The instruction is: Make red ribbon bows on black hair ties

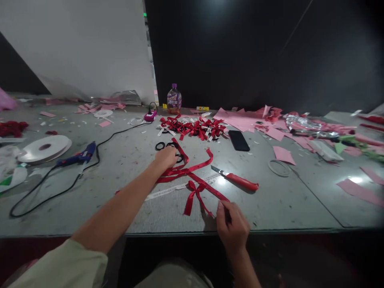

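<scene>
My left hand [166, 157] reaches forward across the grey table [135, 208], fingers curled down onto black elastic rings [163, 145] beside loose red ribbon strips [192, 166]. Whether it grips a ring is hidden. My right hand [232, 226] sits near the front edge, thumb and fingers pinched on the end of a red ribbon tied into a bow [196, 191]. A red-handled craft knife [237, 180] lies just right of the bow, blade out. A pile of finished red bows [193, 127] lies further back.
A blue glue gun [78, 157] with a black cord [54, 192] lies at left, by white tape rolls [45, 148]. A black phone [239, 140], a drink bottle [174, 99], pink paper scraps [255, 122] and a white ring [278, 168] lie across the back and right.
</scene>
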Motion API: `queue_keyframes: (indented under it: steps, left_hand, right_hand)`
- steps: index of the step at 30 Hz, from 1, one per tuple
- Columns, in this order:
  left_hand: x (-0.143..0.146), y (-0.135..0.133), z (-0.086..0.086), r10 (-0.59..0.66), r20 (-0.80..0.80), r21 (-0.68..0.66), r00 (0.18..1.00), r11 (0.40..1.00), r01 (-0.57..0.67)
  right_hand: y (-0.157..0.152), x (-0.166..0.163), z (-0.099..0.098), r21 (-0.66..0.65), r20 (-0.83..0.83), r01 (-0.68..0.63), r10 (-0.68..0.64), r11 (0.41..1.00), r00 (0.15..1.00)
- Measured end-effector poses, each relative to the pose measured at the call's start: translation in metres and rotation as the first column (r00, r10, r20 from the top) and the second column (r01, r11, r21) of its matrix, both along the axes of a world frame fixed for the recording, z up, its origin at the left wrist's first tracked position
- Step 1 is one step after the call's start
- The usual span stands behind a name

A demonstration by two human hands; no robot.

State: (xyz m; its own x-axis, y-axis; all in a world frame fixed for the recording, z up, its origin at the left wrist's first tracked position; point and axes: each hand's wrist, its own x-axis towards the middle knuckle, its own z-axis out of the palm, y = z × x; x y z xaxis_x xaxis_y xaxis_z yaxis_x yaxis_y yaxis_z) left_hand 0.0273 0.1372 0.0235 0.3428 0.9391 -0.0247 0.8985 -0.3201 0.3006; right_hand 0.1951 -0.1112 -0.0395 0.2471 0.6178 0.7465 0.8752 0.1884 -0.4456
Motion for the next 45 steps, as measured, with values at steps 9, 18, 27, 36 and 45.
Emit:
queue_keyframes:
  steps: [9,18,27,36,45]
  left_hand:
    - [-0.040,0.026,0.023,0.058,0.025,0.017,0.998,0.998,-0.058]
    - [-0.072,0.019,-0.006,0.118,0.441,-0.132,0.890,0.989,-0.065]
    - [-0.106,-0.069,0.023,0.309,0.873,-0.375,0.377,0.920,0.112]
    - [-0.086,-0.144,0.014,0.672,0.721,-0.574,-0.166,0.715,0.399]
    - [-0.059,-0.210,-0.008,0.679,0.734,-0.615,0.000,0.664,0.425]
  right_hand:
    - [0.031,0.036,0.031,-0.097,-0.082,0.172,-0.181,0.980,0.980]
    - [0.052,0.059,0.020,-0.036,-0.020,0.257,-0.258,0.966,0.966]
    - [0.054,0.062,0.017,-0.018,0.053,0.259,-0.258,0.966,0.965]
    - [0.044,0.039,0.030,0.004,0.197,0.056,-0.056,0.998,0.979]
    - [0.023,-0.073,0.051,-0.315,-0.320,-0.474,0.378,0.822,0.869]
